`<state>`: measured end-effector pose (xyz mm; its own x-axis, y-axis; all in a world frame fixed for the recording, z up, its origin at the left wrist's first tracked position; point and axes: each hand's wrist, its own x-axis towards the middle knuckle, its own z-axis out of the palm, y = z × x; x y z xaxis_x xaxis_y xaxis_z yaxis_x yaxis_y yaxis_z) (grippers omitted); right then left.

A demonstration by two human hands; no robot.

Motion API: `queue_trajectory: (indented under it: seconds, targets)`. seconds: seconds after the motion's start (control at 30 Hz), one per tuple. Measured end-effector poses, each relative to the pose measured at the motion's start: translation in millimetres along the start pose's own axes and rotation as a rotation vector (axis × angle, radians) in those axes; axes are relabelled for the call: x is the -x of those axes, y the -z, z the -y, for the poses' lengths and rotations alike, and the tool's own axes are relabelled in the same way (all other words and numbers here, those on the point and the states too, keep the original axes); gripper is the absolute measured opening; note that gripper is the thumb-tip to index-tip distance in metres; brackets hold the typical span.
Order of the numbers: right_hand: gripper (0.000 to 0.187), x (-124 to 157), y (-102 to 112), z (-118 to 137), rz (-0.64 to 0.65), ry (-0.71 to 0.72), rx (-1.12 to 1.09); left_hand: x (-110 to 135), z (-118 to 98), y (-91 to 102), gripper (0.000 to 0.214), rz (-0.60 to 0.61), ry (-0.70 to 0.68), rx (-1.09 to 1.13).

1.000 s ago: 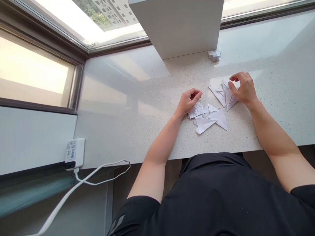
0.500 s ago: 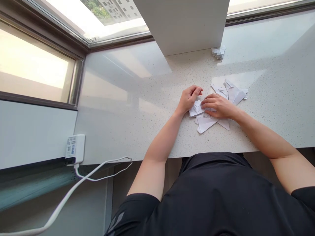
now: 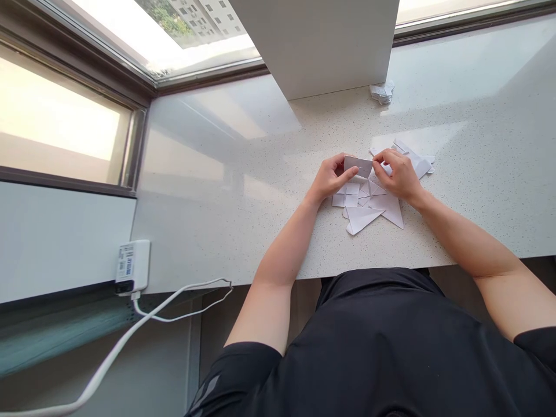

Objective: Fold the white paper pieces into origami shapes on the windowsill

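small folded white paper rectangle raised just above pile, thin, very light, likely to flex and crease if squeezed; best held by edges. left hand pinches near one end, right hand near other, fingers curled, nearly closed. beneath: loose folded white paper triangles on speckled white stone countertop. small crumpled paper cluster well apart.
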<state>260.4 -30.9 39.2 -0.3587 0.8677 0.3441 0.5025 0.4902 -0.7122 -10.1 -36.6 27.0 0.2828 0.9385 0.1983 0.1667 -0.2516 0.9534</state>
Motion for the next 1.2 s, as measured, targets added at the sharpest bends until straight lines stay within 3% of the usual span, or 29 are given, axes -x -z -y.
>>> queue_trajectory:
  seconds: [0.13, 0.2, 0.3, 0.4, 0.47, 0.6, 0.83, 1.2]
  targets:
    - [0.021, 0, 0, -2, -0.078, -0.018, 0.003, -3, 10, -3.9, 0.08, -0.075, 0.041, -0.051]
    - [0.02, 2, 2, -1, -0.074, 0.04, 0.017, -5, 14, -3.6, 0.077, -0.119, 0.051, -0.043]
    - [0.016, 5, 3, 3, 0.102, 0.233, 0.021, -7, 19, -1.4, 0.073, -0.156, 0.04, 0.015]
    - [0.033, 8, 0, 9, 0.356, 0.406, -0.005, -8, 23, 0.6, 0.069, -0.207, 0.032, 0.084]
    - [0.047, 10, -3, 11, 0.466, 0.46, -0.014, -9, 26, 1.5, 0.066, -0.243, 0.036, 0.126]
    - [0.061, 10, -4, 12, 0.544, 0.459, -0.012, -10, 31, 2.2, 0.066, -0.248, 0.022, 0.159]
    - [0.036, 9, -7, 16, 0.522, 0.441, 0.015, -11, 31, 2.5, 0.066, -0.244, 0.022, 0.188]
    - [0.03, 6, -7, 10, 0.366, 0.355, 0.016, -11, 32, -1.4, 0.061, -0.25, 0.044, 0.221]
